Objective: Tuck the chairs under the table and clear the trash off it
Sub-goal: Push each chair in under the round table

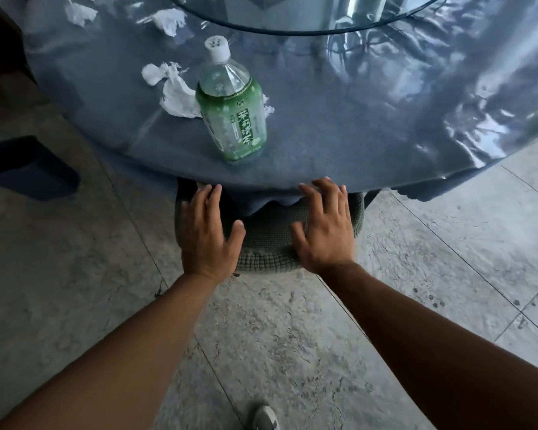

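Both palms flat on the chair: left hand and right hand press with straight fingers. Chair sits half under the surface; green bottle and crumpled tissues lie on top.

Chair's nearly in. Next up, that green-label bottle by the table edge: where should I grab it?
Wrap the green bottle around its labelled body, coming from the near, right side. It stands upright close to the table edge, and crumpled tissue crowds its left.
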Motion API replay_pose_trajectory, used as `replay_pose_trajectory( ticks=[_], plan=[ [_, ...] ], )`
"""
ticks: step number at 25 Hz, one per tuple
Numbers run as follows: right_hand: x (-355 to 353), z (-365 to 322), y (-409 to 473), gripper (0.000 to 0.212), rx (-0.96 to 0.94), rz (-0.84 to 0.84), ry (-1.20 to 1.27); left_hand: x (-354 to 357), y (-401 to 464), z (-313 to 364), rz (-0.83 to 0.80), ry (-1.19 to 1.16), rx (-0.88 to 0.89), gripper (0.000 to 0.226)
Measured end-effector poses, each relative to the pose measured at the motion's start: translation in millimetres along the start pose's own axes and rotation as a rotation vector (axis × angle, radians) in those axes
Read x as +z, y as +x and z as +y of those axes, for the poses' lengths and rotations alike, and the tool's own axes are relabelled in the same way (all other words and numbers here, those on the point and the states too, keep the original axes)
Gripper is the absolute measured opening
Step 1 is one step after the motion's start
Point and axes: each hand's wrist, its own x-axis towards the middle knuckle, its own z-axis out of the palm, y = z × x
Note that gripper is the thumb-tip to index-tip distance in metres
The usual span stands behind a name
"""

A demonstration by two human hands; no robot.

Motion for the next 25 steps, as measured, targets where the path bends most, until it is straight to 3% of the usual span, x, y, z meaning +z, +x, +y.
replay_pose_trajectory(
  ticks=[6,25],
  plan=[
    [21,-10,33,0.052,-0.063,0.02,-0.025,2,38,-24,0.073,-0.014,0.089,0.07],
    [56,-51,62,0.048,0.011,0.045,-0.049,-10,95,-77,-0.015,-0.035,0.156,0.07]
  ],
)
